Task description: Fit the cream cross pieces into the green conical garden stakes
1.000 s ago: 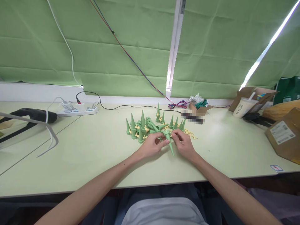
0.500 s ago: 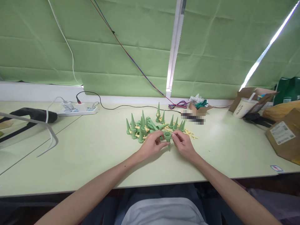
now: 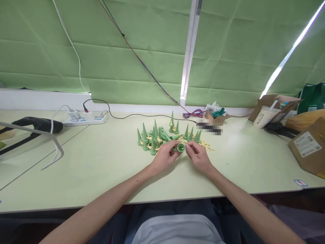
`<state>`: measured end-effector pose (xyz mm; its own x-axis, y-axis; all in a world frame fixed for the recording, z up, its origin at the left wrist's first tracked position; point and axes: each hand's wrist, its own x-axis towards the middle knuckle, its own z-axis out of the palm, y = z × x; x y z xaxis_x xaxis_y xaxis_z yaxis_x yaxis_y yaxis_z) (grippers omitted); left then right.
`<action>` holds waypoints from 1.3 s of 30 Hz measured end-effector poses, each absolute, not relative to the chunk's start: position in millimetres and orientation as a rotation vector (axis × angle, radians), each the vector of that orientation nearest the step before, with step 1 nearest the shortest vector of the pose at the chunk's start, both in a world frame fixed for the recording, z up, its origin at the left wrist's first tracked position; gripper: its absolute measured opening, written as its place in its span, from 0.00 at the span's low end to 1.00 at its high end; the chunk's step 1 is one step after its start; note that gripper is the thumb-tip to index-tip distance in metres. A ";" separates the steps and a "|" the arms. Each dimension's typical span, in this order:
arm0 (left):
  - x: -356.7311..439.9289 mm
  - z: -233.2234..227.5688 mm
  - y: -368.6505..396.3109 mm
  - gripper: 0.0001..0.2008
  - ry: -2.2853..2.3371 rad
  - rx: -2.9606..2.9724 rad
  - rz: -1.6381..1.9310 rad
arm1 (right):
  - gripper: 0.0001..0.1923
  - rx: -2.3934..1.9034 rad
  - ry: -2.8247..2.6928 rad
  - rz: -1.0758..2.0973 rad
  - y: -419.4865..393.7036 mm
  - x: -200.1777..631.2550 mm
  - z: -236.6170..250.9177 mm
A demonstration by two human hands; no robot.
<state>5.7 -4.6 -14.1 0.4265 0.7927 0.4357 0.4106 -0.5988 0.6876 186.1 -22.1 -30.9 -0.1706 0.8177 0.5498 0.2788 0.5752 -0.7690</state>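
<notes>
My left hand [image 3: 165, 156] is closed around a green plastic plant watering spike [image 3: 181, 147]. The spike's round, open end faces me, and a small yellowish bit shows inside it. On the other side of the rim, my right hand [image 3: 198, 155] has its thumb and fingertips pinched together. What lies between those fingertips is too small to make out. Behind my hands stand several green watering spikes [image 3: 153, 146], points up, some with yellow valves on their sides. Loose green spike parts [image 3: 164, 134] lie among them, and small yellow valves [image 3: 208, 145] are scattered to the right.
A power strip [image 3: 99, 120] with plugs and cables sits at the back left. Near the wall stands a small open carton [image 3: 215, 118]. A paper cup [image 3: 265, 117] and a cardboard box [image 3: 308, 145] are on the right. The table's front edge runs under my forearms.
The spike in my left hand has tilted, so its open end now faces me and its point is hidden. My right hand stays pinched beside the rim.
</notes>
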 end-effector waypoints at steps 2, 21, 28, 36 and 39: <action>5.3 -14.2 -4.6 0.10 1.030 2.119 1.053 | 0.11 -0.910 -1.726 0.622 -22.0 185.5 -31.6; 7.8 -5.7 -1.9 0.27 0.766 1.354 0.717 | 0.12 -0.922 -1.746 0.454 -20.7 185.1 -29.2; 3.2 -4.4 -1.9 0.25 0.754 1.502 0.720 | 0.11 -0.941 -1.747 0.507 -19.2 186.9 -31.8; 0.2 -1.6 -7.1 0.20 0.777 1.776 0.768 | 0.11 -0.981 -1.777 0.455 -19.6 187.7 -30.9; 1.0 -4.3 -7.3 0.17 0.810 1.878 0.814 | 0.12 -0.997 -1.782 0.451 -19.0 187.7 -31.8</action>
<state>1.0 -7.3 -4.3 0.5677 0.7976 0.2039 0.2004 -0.3742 0.9054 187.7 -19.0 -31.8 -0.1570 0.7955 0.5852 0.4216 0.5898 -0.6887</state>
